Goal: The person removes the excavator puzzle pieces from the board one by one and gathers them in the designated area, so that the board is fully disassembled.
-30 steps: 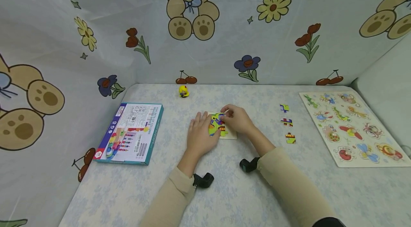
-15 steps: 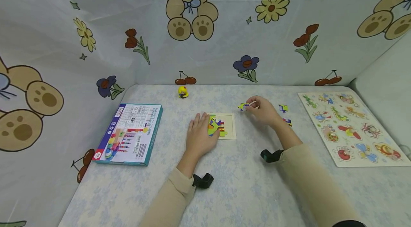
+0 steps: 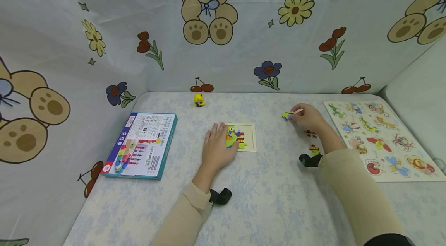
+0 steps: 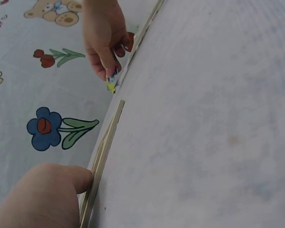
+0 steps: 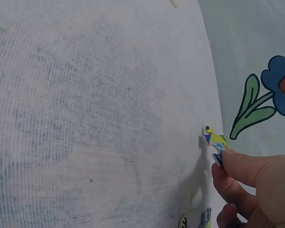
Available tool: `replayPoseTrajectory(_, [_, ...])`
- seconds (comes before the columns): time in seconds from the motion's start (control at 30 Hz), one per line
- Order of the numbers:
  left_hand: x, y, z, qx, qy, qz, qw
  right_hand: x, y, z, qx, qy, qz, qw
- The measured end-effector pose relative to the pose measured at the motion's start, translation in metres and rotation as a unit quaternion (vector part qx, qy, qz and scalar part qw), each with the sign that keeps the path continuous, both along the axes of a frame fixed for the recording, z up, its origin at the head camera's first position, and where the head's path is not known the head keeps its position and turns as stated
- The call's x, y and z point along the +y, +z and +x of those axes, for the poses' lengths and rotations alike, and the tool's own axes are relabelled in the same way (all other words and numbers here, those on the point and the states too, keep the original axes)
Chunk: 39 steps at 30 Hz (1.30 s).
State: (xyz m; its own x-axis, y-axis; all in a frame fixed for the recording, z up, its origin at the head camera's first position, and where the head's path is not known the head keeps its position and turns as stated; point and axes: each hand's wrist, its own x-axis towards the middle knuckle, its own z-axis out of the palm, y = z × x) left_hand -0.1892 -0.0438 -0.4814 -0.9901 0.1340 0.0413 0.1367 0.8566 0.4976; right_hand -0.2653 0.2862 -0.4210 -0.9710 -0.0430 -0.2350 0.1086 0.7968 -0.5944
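Observation:
My left hand (image 3: 218, 146) rests, fingers straight, on the left side of a small wooden jigsaw tray (image 3: 254, 137); its thumb touches the tray's edge in the left wrist view. Joined pieces in yellow, green and red (image 3: 235, 136) fill the tray's left part, and its right part shows bare wood. Out to the right, my right hand (image 3: 308, 117) pinches a yellow-green and blue jigsaw piece (image 5: 217, 141) between thumb and fingers, above the table. Below that hand lie two loose jigsaw pieces, one red-striped (image 3: 310, 134) and one red and green (image 3: 314, 150).
A boxed toy set (image 3: 141, 145) lies at the left. Toward the back stands a small yellow duck figure (image 3: 199, 100). On the right is a large insect puzzle board (image 3: 386, 141), close to my right forearm. A bear-print cloth (image 3: 223, 64) hangs behind the table.
My right hand has lifted the jigsaw piece away from the tray and carried it right, over toward the loose pieces, covering one of them. The left hand has stayed on the tray.

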Motion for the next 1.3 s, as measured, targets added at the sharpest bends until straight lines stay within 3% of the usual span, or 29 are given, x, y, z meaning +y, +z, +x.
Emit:
replayPoseTrajectory(0.8, [0.000, -0.002, 0.000, 0.015, -0.003, -0.002, 0.9999, 0.003, -0.004, -0.001, 0.025, 0.002, 0.130, 0.9912])
replayPoseTrajectory(1.03, [-0.001, -0.003, 0.000, 0.012, -0.004, -0.007, 0.9999, -0.015, 0.006, 0.002, 0.036, 0.000, 0.095, 0.9948])
replayPoseTrajectory(1.3, [-0.001, -0.001, 0.002, 0.008, -0.009, 0.000, 0.9999, -0.051, 0.011, 0.011, 0.047, 0.035, 0.075, 0.9954])
